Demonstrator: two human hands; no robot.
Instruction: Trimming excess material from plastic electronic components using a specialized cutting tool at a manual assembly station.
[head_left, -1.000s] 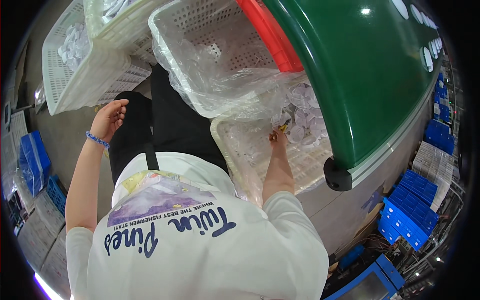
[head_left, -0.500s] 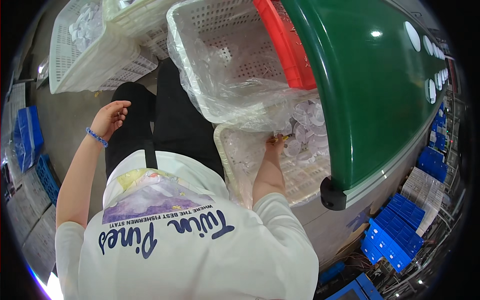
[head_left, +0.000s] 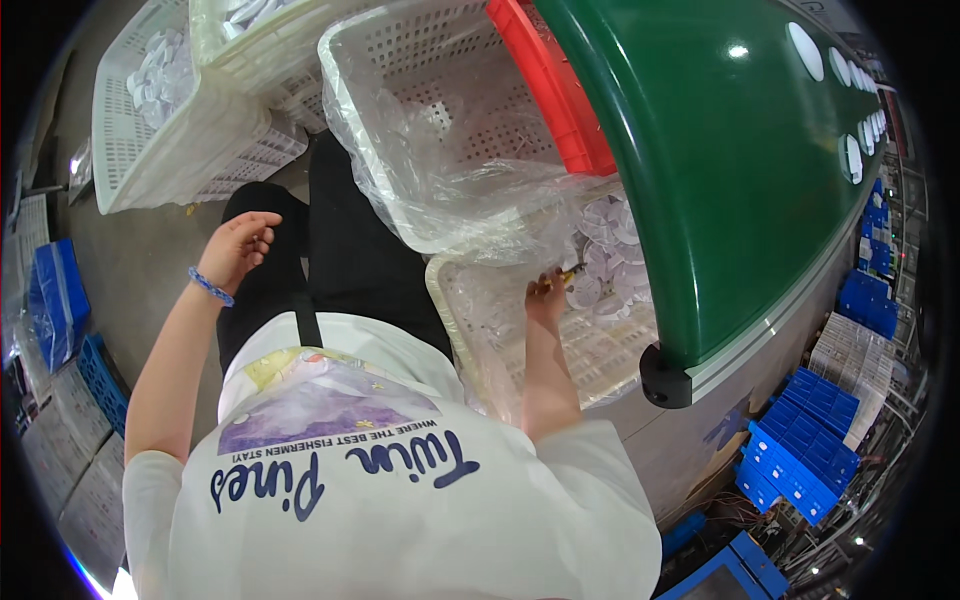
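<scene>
Over the lower white basket (head_left: 440,290), my right hand (head_left: 542,296) is closed round a small yellow-handled tool (head_left: 570,275) with a dark tip, which looks like nippers. Beyond the tip lies a pile of white round plastic pieces (head_left: 603,255) on the basket's far right side. My left hand (head_left: 240,245), with a blue bracelet (head_left: 212,287) at the wrist, is held over my left thigh. Its index finger points forward and the other fingers curl in; I see nothing in it.
A green conveyor belt (head_left: 690,170) carrying white pieces slopes up at the right. Ahead stands a white basket (head_left: 375,190) lined with clear plastic, a red crate (head_left: 560,100) at its right. Baskets of white pieces (head_left: 160,80) stand front left. Blue bins (head_left: 800,450) lie far right.
My right hand has drawn back slightly, and the tool's dark tip now shows more clearly. My left hand has shifted a little to the right in the picture. The whole view has tilted slightly.
</scene>
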